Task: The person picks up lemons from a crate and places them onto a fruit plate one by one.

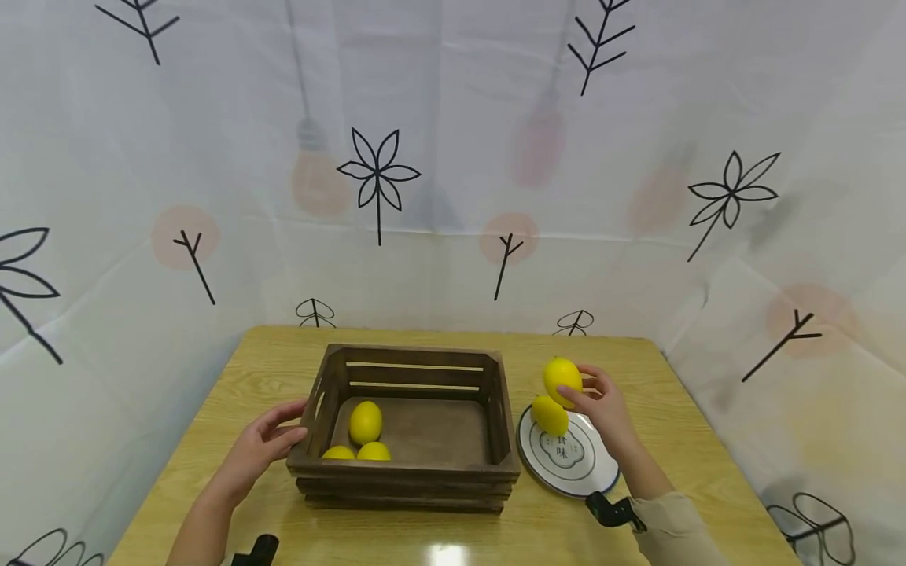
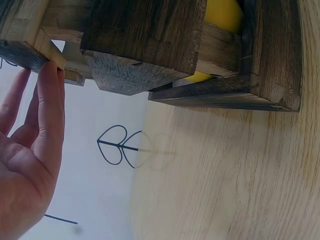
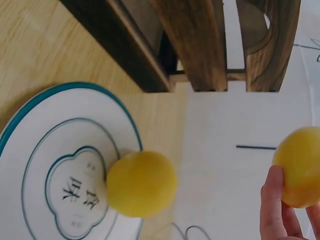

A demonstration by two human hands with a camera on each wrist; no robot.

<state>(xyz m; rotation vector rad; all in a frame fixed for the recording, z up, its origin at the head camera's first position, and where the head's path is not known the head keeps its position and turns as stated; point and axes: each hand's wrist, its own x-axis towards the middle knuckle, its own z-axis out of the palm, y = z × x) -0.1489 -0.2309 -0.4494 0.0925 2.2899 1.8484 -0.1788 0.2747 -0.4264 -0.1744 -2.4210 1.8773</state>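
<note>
My right hand (image 1: 603, 409) pinches a yellow lemon (image 1: 562, 380) between thumb and fingers, above the far part of a white plate (image 1: 594, 470). In the right wrist view the held lemon (image 3: 301, 167) is partly cut off by the frame edge. A second lemon (image 3: 142, 184) lies on the plate. To the left stands a brown slatted wooden crate (image 1: 403, 486), with a lemon (image 1: 365, 423) and two more partly hidden behind its front wall. My left hand (image 1: 263, 444) touches the crate's left side, its fingers (image 2: 50, 100) extended against the wood.
Everything stands on a light wooden table (image 1: 276, 354). A pale backdrop cloth (image 1: 453, 275) with plant drawings hangs behind it. Black wrist devices show near both forearms, one (image 1: 610, 511) close to the plate's front edge.
</note>
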